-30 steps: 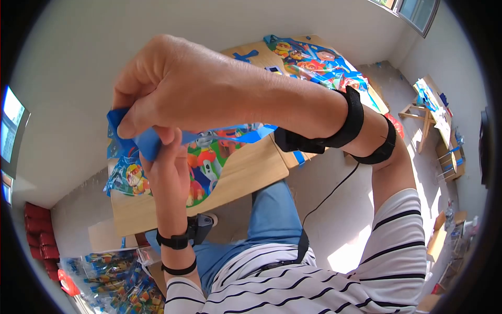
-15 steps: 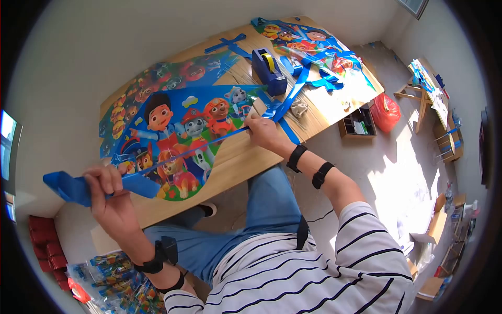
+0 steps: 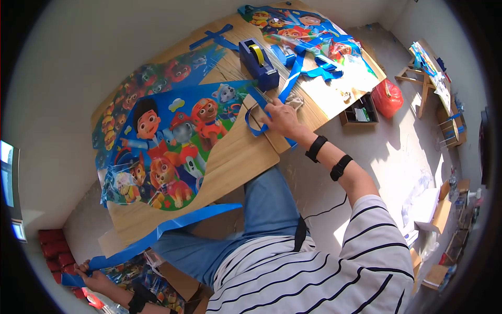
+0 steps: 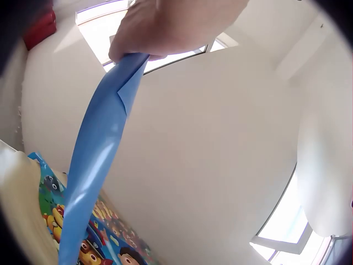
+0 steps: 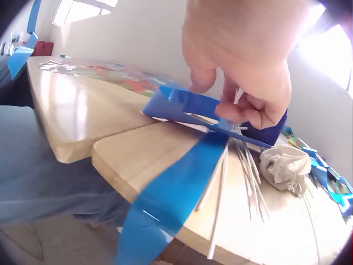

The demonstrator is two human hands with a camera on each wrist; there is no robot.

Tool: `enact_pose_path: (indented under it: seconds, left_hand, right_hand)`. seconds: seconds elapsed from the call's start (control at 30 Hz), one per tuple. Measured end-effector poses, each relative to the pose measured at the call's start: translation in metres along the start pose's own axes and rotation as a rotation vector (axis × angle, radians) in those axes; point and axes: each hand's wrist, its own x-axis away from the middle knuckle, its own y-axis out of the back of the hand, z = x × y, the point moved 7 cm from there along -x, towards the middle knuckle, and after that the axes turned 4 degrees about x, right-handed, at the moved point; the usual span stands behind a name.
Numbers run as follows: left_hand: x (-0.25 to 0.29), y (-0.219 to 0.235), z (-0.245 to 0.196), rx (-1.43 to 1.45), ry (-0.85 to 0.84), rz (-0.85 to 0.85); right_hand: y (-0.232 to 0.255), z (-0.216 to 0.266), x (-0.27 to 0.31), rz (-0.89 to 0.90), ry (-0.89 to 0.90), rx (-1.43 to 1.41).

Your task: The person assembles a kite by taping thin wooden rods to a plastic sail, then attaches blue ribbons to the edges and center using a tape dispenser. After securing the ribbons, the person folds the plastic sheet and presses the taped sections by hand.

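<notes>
My left hand [image 3: 94, 278] is low at the left, off the table, gripping a long blue plastic strip [image 3: 157, 230]. The strip stretches from that hand across my lap, and in the left wrist view it hangs twisted below the fingers. Over the table edge, my right hand [image 5: 242, 66] has its fingers curled close above thin white sticks [image 5: 251, 176], with a bit of white stick showing between the fingers. Under those fingers lies a folded blue band [image 5: 179, 105]. A cartoon-printed sheet [image 3: 172, 141] is spread to the left of the right hand.
A tape dispenser [image 3: 260, 65] with yellow tape stands behind the right hand. Beside the sticks sits a crumpled pale lump [image 5: 285, 168]. More printed sheets [image 3: 303, 26] and blue strips [image 3: 295, 76] cover the far table end. A red bag [image 3: 387, 98] is on the floor.
The hands were together, then drew apart with the strip taut between them. Now the left hand is lower and further left, the strip's other end is loose, and the right hand is at the sticks.
</notes>
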Motion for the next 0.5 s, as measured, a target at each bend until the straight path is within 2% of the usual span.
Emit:
enact_pose_path:
  seconds: [0.03, 0.13, 0.23, 0.3, 0.37, 0.4, 0.43, 0.47, 0.5]
  left_hand:
    - [0.014, -0.011, 0.011, -0.044, -0.002, -0.032]
    - [0.03, -0.033, 0.05, -0.099, 0.068, 0.055]
    - [0.035, -0.054, 0.084, -0.061, 0.178, 0.118]
    - [0.04, -0.075, 0.093, -0.04, 0.217, 0.137]
    - [0.048, -0.091, 0.094, -0.047, 0.229, 0.144]
    - [0.051, -0.098, 0.094, -0.06, 0.224, 0.145]
    - [0.054, -0.104, 0.096, -0.072, 0.217, 0.146]
    - [0.057, -0.11, 0.101, -0.064, 0.251, 0.165]
    - [0.061, -0.113, 0.106, -0.058, 0.284, 0.182]
  right_hand:
    - [-0.002, 0.008, 0.006, 0.007, 0.05, -0.096]
    - [-0.005, 0.034, 0.021, 0.168, 0.127, -0.091]
    - [-0.031, 0.018, 0.009, 0.264, 0.129, 0.025]
    - [0.003, -0.022, -0.036, 0.051, -0.036, 0.069]
    - [0.083, -0.076, -0.104, -0.316, -0.048, 0.168]
    - [0.136, -0.097, -0.13, -0.559, -0.072, 0.219]
    - [0.178, -0.123, -0.154, -0.728, -0.075, 0.371]
    - [0.218, -0.143, -0.171, -0.779, -0.219, 0.443]
    - [0.249, -0.155, -0.181, -0.835, -0.256, 0.454]
